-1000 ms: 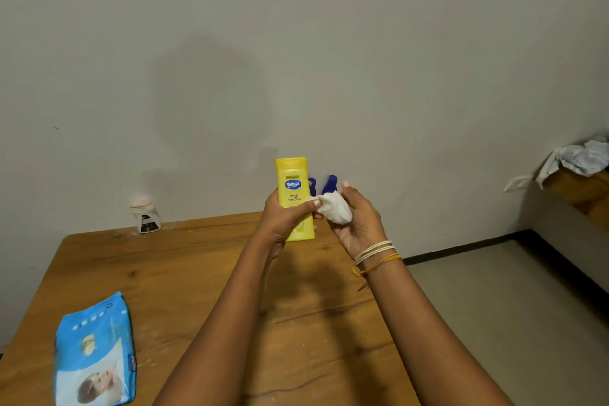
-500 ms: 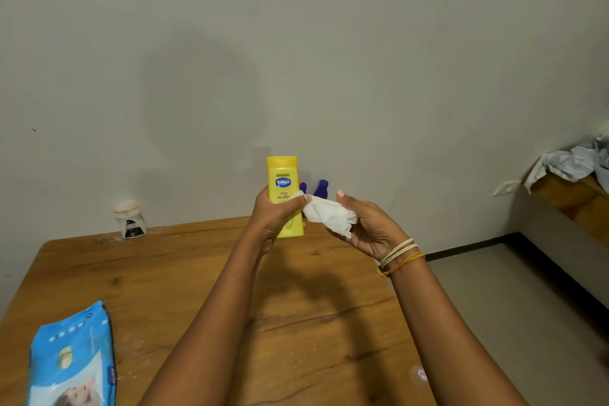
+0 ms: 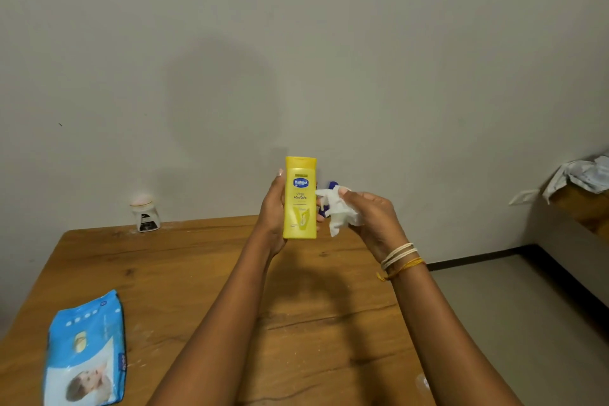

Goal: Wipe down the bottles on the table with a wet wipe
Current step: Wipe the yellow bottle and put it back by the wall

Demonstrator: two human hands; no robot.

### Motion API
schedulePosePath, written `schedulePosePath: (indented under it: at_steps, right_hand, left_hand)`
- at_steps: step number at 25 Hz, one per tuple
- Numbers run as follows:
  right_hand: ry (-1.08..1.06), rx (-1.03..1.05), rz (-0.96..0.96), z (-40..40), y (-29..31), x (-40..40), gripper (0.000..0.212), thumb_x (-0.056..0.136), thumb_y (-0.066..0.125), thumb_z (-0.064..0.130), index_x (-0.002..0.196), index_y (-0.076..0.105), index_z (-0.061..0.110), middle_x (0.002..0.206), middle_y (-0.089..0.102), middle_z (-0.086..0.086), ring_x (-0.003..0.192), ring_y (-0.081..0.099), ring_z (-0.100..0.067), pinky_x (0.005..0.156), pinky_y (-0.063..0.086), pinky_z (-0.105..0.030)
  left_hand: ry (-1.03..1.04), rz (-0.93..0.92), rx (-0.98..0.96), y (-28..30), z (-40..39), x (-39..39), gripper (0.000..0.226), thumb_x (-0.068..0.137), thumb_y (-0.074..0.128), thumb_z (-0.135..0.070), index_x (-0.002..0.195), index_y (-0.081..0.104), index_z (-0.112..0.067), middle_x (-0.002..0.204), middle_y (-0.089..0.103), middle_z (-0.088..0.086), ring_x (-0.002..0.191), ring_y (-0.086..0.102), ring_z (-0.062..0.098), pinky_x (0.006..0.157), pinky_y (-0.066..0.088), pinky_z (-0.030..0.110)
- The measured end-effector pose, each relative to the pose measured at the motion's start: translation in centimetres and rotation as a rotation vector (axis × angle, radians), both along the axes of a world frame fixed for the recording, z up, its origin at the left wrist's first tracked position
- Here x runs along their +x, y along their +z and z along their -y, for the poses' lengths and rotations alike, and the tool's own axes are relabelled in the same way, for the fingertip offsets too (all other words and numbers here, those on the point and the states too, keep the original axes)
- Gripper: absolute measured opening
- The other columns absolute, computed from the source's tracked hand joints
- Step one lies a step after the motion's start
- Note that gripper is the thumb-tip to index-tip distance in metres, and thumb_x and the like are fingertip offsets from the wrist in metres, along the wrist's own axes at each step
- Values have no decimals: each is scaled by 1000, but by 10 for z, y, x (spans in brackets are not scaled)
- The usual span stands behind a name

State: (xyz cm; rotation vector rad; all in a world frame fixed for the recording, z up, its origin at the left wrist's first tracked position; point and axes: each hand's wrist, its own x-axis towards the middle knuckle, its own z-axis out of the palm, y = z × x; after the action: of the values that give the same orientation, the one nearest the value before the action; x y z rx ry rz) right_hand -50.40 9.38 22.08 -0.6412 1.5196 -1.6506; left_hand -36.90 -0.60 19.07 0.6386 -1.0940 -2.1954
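Left hand [image 3: 275, 208] wrapped round a yellow bottle [image 3: 300, 198], held upright above the far edge of the wooden counter [image 3: 184, 277]; fingers mostly hidden behind it. Right hand [image 3: 372, 214] just beside, pinching a crumpled white wipe [image 3: 339, 211], apart from the bottle's side. Behind wipe and bottle, a blue bottle [image 3: 332, 185], mostly hidden, only scraps showing. At the wall, a small white jar [image 3: 145, 212], label too small to read. Near left corner, a blue wipes pack [image 3: 87, 349], lower end cut off.
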Motion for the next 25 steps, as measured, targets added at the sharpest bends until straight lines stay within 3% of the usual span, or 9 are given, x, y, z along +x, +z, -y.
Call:
schedulePosePath:
  at_steps: [2,4,7,10,14,18,21,25]
  right_hand:
    - [-217,4,-314,5,0,6,16,86,66,13,84,62,-2,83,61,-18,76,57,-27,70,52,-36]
    - [-357,-39,-555,8,3,12,2,85,65,10,87,66,9,84,65,-6,77,62,-19,63,52,-19]
    - [-489,-152,-647,13,7,19,16,85,62,3,95,70,13,89,65,1,81,62,-10,63,50,-6]
    - [-556,-315,-917,20,12,31,23,82,60,-7,94,73,8,91,63,-6,82,59,-11,71,50,-11]
    - [-350,-354,-1258,33,12,46,27,76,61,-11,96,73,2,98,65,-17,91,62,-26,79,53,-31]
    - [-61,-173,-1474,25,-11,61,48,80,61,-8,127,57,3,133,55,-16,124,52,-28,100,48,-36]
    - [25,-133,-1539,14,-29,71,57,81,58,-12,135,48,4,141,47,-15,130,45,-28,99,48,-40]
    - [269,-83,-1627,-19,-52,77,60,76,57,-15,133,51,5,134,55,-17,118,57,-32,87,56,-43]
  left_hand:
    - [-13,-20,18,0,0,1,68,97,19,-56,119,59,-5,85,68,17,64,65,31,62,53,36]
    - [-11,-17,9,-1,-3,3,67,98,19,-54,124,57,-5,90,67,17,68,64,31,63,54,37]
    - [-12,-28,1,-3,-3,5,66,98,20,-55,124,58,-9,93,67,17,70,65,30,65,55,39]
    - [-33,-24,-1,-7,-4,5,66,96,23,-58,119,62,-10,92,68,16,71,66,30,66,55,40]
    - [41,-58,40,-8,-7,0,54,97,31,-52,102,70,-15,91,72,13,77,70,27,68,57,39]
    - [108,-139,89,-12,-1,8,46,99,34,-44,111,66,-14,101,72,11,90,70,23,72,57,35]
    - [115,-143,133,-17,1,12,47,99,36,-42,104,69,-9,94,74,11,86,72,22,67,58,31]
    - [157,-2,152,-29,4,15,48,97,36,-48,103,63,-8,80,72,12,70,70,24,62,57,33]
